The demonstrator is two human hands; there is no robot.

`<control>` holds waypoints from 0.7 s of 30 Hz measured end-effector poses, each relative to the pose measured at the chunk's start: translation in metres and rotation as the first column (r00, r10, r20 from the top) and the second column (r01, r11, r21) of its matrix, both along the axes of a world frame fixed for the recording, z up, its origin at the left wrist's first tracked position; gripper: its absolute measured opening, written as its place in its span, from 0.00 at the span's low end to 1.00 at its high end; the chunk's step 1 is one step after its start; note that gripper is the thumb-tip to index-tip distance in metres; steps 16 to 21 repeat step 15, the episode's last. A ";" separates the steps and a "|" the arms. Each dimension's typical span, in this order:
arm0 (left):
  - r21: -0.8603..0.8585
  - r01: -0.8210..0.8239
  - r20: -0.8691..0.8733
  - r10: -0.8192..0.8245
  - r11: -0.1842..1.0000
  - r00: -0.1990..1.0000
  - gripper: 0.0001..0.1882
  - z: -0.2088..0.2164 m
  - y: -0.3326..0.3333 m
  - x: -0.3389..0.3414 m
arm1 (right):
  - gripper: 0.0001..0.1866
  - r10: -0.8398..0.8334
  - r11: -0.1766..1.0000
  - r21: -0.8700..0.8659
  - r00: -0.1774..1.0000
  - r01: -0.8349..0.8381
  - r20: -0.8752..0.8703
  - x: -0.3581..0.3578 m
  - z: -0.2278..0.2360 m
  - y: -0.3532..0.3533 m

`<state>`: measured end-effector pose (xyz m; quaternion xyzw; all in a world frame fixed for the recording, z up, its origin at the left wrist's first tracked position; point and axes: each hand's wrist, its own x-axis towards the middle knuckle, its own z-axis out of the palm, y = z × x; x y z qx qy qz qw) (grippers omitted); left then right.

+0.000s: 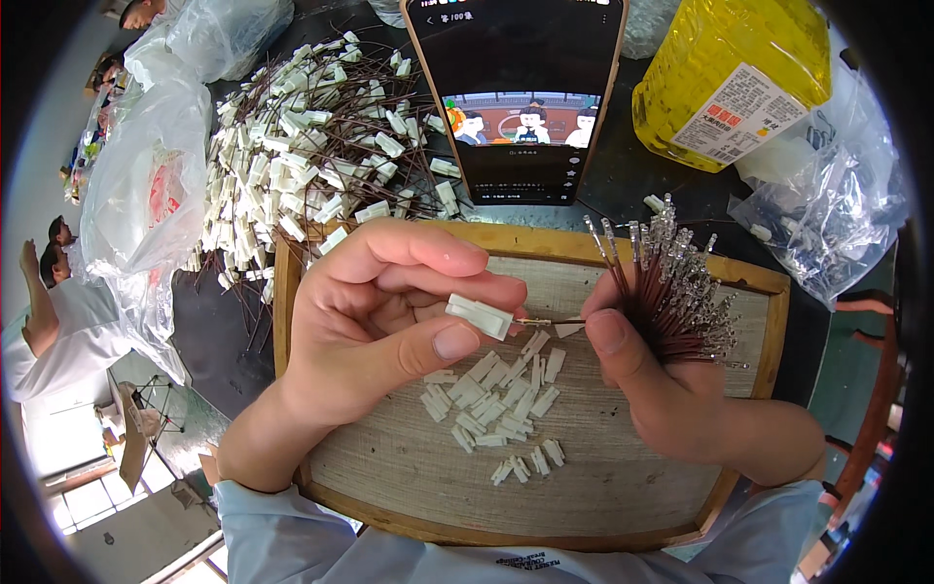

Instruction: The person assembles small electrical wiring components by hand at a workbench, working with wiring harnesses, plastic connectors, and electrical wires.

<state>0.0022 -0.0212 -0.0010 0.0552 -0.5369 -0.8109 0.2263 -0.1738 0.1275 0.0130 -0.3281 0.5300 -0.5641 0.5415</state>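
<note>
Between the thumb and fingers of my left hand [375, 321] is a white plastic connector housing [479, 316]. My right hand [662, 389] grips a thick bundle of brown wires [671, 292] with shiny metal crimp terminals fanning out at the top. From its thumb and fingertip one wire with a metal terminal [535, 322] points left, its tip at the right end of the housing; how far in it sits, I cannot tell. Below both hands, several loose white housings [496, 399] lie scattered on a wood-framed tray [389, 487].
A large heap of white connectors on brown wires [302, 156] is at the back left, beside clear plastic bags [146, 195]. Behind the tray stands a phone [516, 58] playing a cartoon. A yellow liquid bottle [730, 78] and another clear bag [827, 195] are at the right. People sit farther left.
</note>
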 end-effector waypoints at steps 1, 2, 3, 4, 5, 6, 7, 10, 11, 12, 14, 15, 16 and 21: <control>-0.012 -0.008 -0.010 0.008 1.000 1.000 0.19 0.000 0.001 -0.001 | 0.08 -0.001 1.000 -0.001 1.000 0.001 -0.019 0.000 -0.001 0.000; -0.024 -0.016 -0.020 0.015 1.000 1.000 0.19 -0.001 0.002 -0.001 | 0.08 -0.001 1.000 -0.003 0.999 0.001 -0.038 0.000 -0.001 0.000; -0.024 -0.015 -0.019 0.014 1.000 1.000 0.19 0.001 0.004 -0.002 | 0.08 -0.003 1.000 -0.003 0.999 0.002 -0.038 0.000 -0.001 0.000; -0.107 -0.078 0.046 0.083 0.991 0.995 0.19 0.003 0.008 -0.004 | 0.08 -0.006 1.000 0.003 0.999 0.007 -0.045 0.000 -0.001 0.000; -0.192 -0.134 0.105 0.156 0.972 0.982 0.19 0.005 0.010 -0.005 | 0.08 -0.011 1.000 0.008 0.999 0.011 -0.052 0.000 -0.001 0.000; -0.194 -0.132 0.104 0.154 0.972 0.983 0.19 0.006 0.011 -0.005 | 0.08 -0.013 1.000 0.007 0.998 0.013 -0.054 0.001 -0.002 0.001; -0.223 -0.113 0.102 0.139 0.968 0.985 0.19 0.006 0.012 -0.005 | 0.08 0.012 1.000 0.005 0.997 -0.012 -0.070 0.002 -0.005 0.001; -0.302 -0.064 0.103 0.099 0.951 0.990 0.17 0.008 0.011 -0.004 | 0.09 0.073 0.996 0.056 0.992 -0.067 -0.107 0.001 -0.006 0.001; -0.352 -0.033 0.103 0.074 0.936 0.992 0.17 0.008 0.009 -0.003 | 0.09 0.109 0.989 0.109 0.986 -0.096 -0.129 0.001 -0.007 0.000; -0.352 -0.031 0.101 0.071 0.936 0.992 0.17 0.009 0.007 -0.003 | 0.09 0.106 0.990 0.109 0.986 -0.092 -0.131 0.002 -0.007 0.001; -0.524 0.125 0.134 -0.064 0.843 0.989 0.17 0.010 0.001 -0.003 | 0.10 0.046 0.999 0.024 0.994 -0.043 -0.095 0.006 -0.012 0.003; -0.525 0.126 0.134 -0.065 0.842 0.989 0.17 0.010 0.000 -0.004 | 0.10 0.044 0.999 -0.005 0.995 -0.045 -0.091 0.006 -0.014 0.004; -0.525 0.126 0.134 -0.065 0.842 0.989 0.17 0.010 0.000 -0.004 | 0.10 0.044 0.999 -0.005 0.995 -0.045 -0.091 0.006 -0.014 0.004; -0.525 0.126 0.134 -0.065 0.842 0.989 0.17 0.010 0.000 -0.004 | 0.10 0.044 0.999 -0.005 0.995 -0.045 -0.091 0.006 -0.014 0.004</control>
